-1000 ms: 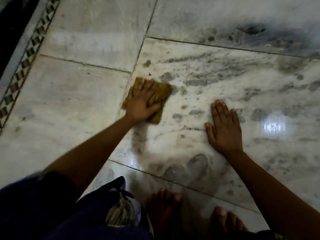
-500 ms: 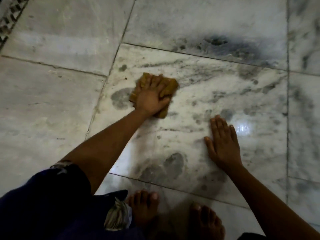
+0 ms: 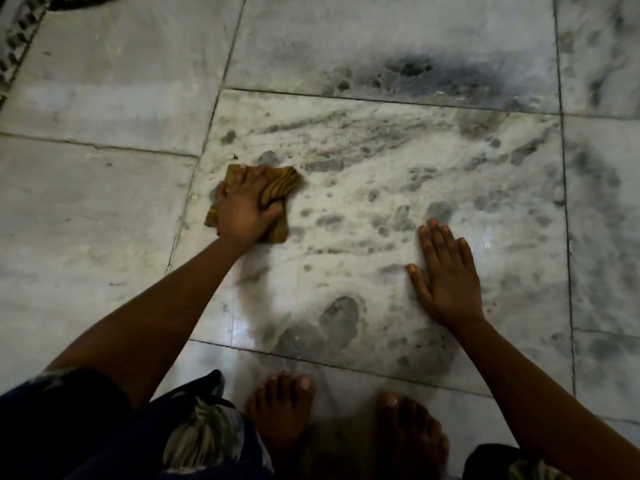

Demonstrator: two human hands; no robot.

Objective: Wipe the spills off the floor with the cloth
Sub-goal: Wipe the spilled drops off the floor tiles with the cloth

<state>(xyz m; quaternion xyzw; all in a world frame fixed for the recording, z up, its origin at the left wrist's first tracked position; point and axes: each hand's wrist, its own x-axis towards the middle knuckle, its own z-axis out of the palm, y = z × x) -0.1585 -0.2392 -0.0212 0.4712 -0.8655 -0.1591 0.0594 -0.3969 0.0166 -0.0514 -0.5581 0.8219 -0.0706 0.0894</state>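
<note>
The left hand (image 3: 247,211) pressed down on the bunched cloth (image 3: 277,187), fingers curled into it. The right hand (image 3: 446,275) lay flat, fingers spread, bracing on the floor (image 3: 104,209). Grey spills (image 3: 341,317) lay between both hands; long overlapping strokes rightward would likely serve best.

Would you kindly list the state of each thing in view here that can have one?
cloth: bunched, flat on the floor, under the left hand.
left hand: grips the cloth.
right hand: open, flat on the floor.
floor: blotched with grey marks, glossy in places.
</note>
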